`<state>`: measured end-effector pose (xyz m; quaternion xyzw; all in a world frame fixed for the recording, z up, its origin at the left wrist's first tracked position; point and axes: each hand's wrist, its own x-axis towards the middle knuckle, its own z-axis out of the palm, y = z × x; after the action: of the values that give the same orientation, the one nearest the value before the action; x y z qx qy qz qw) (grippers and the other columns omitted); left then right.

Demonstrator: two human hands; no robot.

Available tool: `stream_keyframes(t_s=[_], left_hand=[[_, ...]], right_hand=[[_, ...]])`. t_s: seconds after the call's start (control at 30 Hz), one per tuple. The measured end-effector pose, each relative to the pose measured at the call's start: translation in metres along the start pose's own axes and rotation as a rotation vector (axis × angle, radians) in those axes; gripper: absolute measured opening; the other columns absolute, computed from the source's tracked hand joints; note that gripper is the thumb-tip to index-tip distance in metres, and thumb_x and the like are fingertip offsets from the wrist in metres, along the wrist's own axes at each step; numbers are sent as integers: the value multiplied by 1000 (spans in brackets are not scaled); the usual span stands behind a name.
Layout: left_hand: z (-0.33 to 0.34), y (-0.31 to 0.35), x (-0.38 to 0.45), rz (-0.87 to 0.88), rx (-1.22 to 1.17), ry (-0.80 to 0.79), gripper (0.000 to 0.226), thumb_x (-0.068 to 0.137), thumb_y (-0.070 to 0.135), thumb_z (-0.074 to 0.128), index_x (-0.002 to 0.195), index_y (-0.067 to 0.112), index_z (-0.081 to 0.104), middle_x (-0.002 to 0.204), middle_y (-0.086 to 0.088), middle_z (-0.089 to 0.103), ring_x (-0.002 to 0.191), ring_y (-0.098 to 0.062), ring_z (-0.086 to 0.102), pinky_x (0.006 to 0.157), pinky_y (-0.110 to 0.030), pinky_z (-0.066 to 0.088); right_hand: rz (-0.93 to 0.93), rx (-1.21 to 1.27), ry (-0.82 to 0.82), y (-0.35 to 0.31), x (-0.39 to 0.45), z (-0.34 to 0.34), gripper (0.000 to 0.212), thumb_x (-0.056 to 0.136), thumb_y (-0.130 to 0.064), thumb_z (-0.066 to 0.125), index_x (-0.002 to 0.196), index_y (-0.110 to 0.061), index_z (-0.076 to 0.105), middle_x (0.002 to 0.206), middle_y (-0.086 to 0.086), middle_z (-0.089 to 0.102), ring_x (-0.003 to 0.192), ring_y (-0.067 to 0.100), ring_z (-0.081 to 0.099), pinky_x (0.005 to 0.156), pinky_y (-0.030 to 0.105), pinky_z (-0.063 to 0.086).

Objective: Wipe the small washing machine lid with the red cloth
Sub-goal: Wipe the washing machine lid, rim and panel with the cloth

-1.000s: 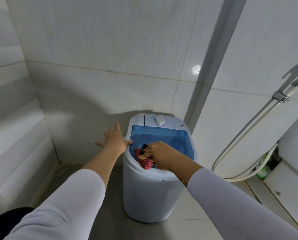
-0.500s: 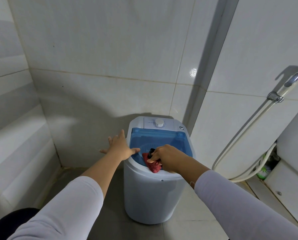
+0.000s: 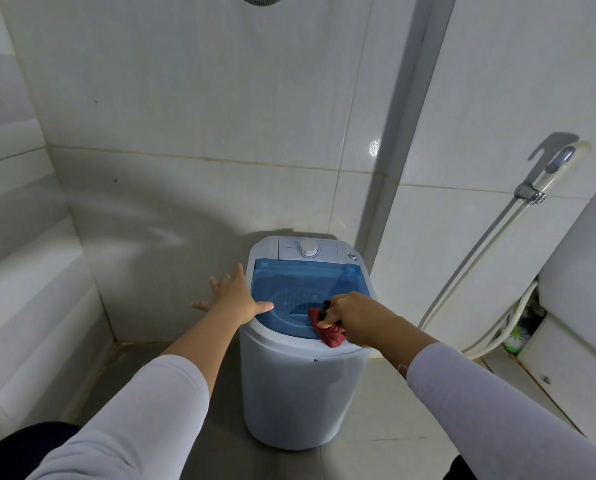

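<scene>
Right, from the head view: the small washing machine [image 3: 303, 368] stands on the tiled floor [image 3: 369, 431] in the corner, and its blue see-through lid [image 3: 307, 285] lies flat and closed on top. The right hand [image 3: 353, 318] grips the bunched red cloth [image 3: 329, 332], fingers curled round it, pressing it down at about five o'clock on the lid, right on the near rim. A corner of the cloth spills over onto the white rim. The left hand [image 3: 234, 297] is spread wide, fingers straight, resting against the machine's edge at nine o'clock, thumb lying on the lid; it looks to be steadying the tub.

So the wiping step is under way, I'd say, with the cloth working the near edge. The far stretch towards twelve o'clock, below the white dial [image 3: 307, 248], probably needs a pass yet. Next move calls for keeping the cloth flat and pressed while sweeping across, left hand bracing so the light tub doesn't shift.
</scene>
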<state>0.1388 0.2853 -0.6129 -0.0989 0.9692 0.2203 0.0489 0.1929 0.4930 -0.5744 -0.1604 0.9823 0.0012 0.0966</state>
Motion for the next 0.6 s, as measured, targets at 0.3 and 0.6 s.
stream_keyframes(t_s=[0.3, 0.6], left_hand=[[-4, 6, -2, 12, 48, -1, 112, 78, 56, 70, 154, 26, -6, 163, -7, 5, 150, -34, -2, 109, -72, 11], [-4, 9, -1, 16, 70, -7, 110, 79, 55, 70, 154, 26, -5, 163, -8, 7, 150, -35, -1, 109, -72, 12]], right_hand=[[48, -51, 28, 21, -4, 2, 37, 93, -25, 55, 128, -14, 59, 124, 5, 62, 113, 24, 59, 104, 29, 45], [178, -80, 70, 43, -2, 4, 41, 91, -36, 57, 124, -12, 59, 114, 5, 66, 101, 23, 64, 96, 35, 53]])
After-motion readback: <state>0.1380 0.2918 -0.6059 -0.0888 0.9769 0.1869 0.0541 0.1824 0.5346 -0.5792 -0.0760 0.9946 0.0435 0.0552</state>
